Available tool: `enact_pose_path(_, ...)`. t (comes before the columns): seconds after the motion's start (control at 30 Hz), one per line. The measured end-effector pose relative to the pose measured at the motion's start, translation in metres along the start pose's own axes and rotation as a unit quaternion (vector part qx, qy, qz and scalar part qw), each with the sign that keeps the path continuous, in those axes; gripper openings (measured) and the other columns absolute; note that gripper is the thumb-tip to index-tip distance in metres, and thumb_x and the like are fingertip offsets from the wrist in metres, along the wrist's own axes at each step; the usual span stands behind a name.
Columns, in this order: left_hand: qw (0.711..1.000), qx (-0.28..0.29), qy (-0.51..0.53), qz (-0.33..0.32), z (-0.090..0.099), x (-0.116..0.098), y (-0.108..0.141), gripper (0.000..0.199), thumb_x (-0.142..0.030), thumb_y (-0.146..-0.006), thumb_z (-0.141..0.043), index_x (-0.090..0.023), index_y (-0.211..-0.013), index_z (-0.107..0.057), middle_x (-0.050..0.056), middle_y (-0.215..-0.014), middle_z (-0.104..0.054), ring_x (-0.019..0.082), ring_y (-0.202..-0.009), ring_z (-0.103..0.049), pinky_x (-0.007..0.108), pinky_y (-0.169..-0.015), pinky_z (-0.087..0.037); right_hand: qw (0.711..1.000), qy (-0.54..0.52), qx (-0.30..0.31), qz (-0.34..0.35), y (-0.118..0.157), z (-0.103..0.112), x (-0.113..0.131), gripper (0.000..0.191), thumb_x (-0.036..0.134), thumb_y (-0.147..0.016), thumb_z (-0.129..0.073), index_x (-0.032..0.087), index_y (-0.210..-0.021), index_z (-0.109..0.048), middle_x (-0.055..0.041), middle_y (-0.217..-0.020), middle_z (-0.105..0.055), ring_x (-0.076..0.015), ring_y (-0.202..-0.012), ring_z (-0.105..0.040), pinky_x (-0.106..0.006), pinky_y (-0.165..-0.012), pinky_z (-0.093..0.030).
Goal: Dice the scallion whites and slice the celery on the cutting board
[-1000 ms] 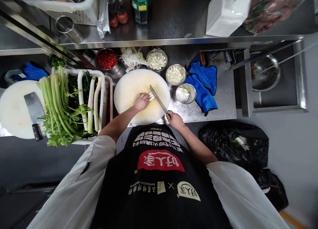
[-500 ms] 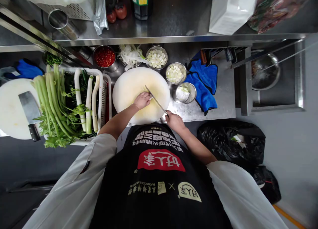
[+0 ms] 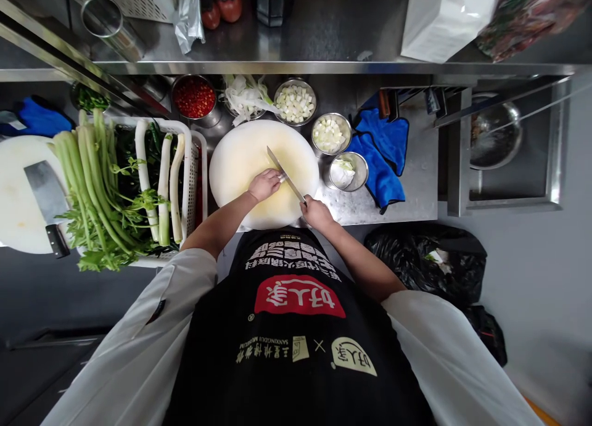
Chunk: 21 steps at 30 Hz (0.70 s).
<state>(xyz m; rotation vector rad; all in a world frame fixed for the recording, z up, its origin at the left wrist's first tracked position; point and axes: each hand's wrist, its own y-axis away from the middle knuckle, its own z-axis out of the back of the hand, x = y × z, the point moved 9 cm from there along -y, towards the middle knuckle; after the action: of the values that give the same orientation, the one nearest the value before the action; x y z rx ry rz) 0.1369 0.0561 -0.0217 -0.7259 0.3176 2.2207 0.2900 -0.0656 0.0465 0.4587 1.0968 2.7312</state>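
On the white cutting board (image 3: 240, 151) | left hand (image 3: 265, 184): fingers pinning white vegetable piece (image 3: 282, 176) | right hand (image 3: 318, 213): fingers wrapped round kitchen knife (image 3: 291, 183) | knife has shifted leftward, suggesting slicing continues

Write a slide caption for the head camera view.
Over a round white cutting board, the right hand grips a long steel knife while the left hand holds a short white piece.

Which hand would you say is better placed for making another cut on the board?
Probably the right hand: it grips the handle of the knife, whose blade reaches over the board. The left hand holds a pale piece beside the blade, so it seems busy.
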Motion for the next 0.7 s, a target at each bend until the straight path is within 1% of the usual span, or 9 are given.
enact_pose_path(0.07,1.0,-0.007,0.001,0.009,0.001,0.001,0.002,0.024,-0.024,-0.102,-0.058,-0.02,-0.104,-0.081,0.015,-0.126,-0.072,0.028,-0.128,-0.063,0.046,-0.113,-0.054,1.0,0.005,-0.003,0.008,0.005,0.006,-0.002,0.036,0.036,-0.113,-0.042,0.017,-0.136,-0.061,-0.0174,-0.116,-0.079,-0.0313,-0.106,-0.075,-0.033,-0.084,-0.049)
enact_pose_path(0.2,1.0,-0.013,-0.014,0.005,0.001,0.0,0.002,0.027,-0.023,-0.102,-0.055,-0.019,-0.101,-0.082,0.015,-0.12,-0.073,0.029,-0.124,-0.064,0.046,-0.112,-0.055,0.999,0.022,-0.014,0.017,0.034,0.021,-0.015,0.036,0.036,-0.111,-0.043,0.019,-0.137,-0.062,-0.0148,-0.112,-0.08,-0.0307,-0.103,-0.075,-0.032,-0.082,-0.048)
enact_pose_path(0.3,1.0,-0.019,-0.009,0.006,0.001,0.0,-0.001,0.026,-0.02,-0.1,-0.056,-0.02,-0.098,-0.083,0.015,-0.116,-0.074,0.029,-0.12,-0.066,0.047,-0.111,-0.055,1.0,0.022,0.005,0.017,0.045,0.019,-0.019,0.033,0.037,-0.111,-0.045,0.021,-0.132,-0.063,-0.0127,-0.11,-0.08,-0.0294,-0.101,-0.075,-0.031,-0.08,-0.048)
enact_pose_path(0.37,1.0,-0.02,-0.005,0.005,0.002,-0.001,-0.001,0.026,-0.02,-0.1,-0.057,-0.02,-0.097,-0.083,0.015,-0.115,-0.074,0.029,-0.118,-0.066,0.048,-0.111,-0.055,1.0,0.021,0.016,0.009,0.039,0.013,-0.015,0.031,0.037,-0.111,-0.045,0.021,-0.13,-0.064,-0.0128,-0.112,-0.08,-0.029,-0.102,-0.075,-0.031,-0.08,-0.048)
enact_pose_path(0.47,1.0,-0.009,-0.009,-0.002,0.003,-0.005,0.001,0.028,-0.021,-0.102,-0.054,-0.02,-0.098,-0.082,0.015,-0.114,-0.074,0.029,-0.117,-0.066,0.047,-0.11,-0.055,1.0,0.02,0.013,-0.001,0.016,0.002,0.0,0.033,0.036,-0.113,-0.042,0.019,-0.131,-0.063,-0.0159,-0.116,-0.08,-0.0293,-0.105,-0.075,-0.032,-0.083,-0.049)
enact_pose_path(0.53,1.0,0.0,-0.01,-0.006,0.005,-0.008,0.007,0.028,-0.022,-0.102,-0.054,-0.02,-0.102,-0.082,0.015,-0.116,-0.074,0.03,-0.12,-0.066,0.048,-0.111,-0.054,1.0,0.013,0.003,0.001,0.001,-0.002,0.012,0.035,0.036,-0.114,-0.04,0.017,-0.134,-0.062,-0.0177,-0.118,-0.079,-0.0298,-0.106,-0.075,-0.032,-0.085,-0.05)
enact_pose_path(0.6,1.0,0.005,-0.012,-0.006,0.007,-0.01,0.014,0.026,-0.022,-0.101,-0.057,-0.02,-0.105,-0.082,0.015,-0.121,-0.074,0.03,-0.123,-0.065,0.049,-0.113,-0.053,1.0,0.007,-0.001,0.004,-0.008,-0.001,0.018,0.036,0.036,-0.114,-0.04,0.016,-0.135,-0.061,-0.0184,-0.119,-0.078,-0.03,-0.106,-0.075,-0.033,-0.085,-0.05)
enact_pose_path(0.7,1.0,0.005,-0.021,0.006,0.009,-0.007,0.022,0.025,-0.02,-0.099,-0.058,-0.021,-0.104,-0.082,0.015,-0.123,-0.074,0.03,-0.123,-0.064,0.05,-0.114,-0.052,1.0,0.008,0.003,0.018,-0.003,0.007,0.017,0.035,0.036,-0.113,-0.042,0.017,-0.135,-0.061,-0.0169,-0.117,-0.079,-0.0297,-0.103,-0.075,-0.032,-0.083,-0.049)
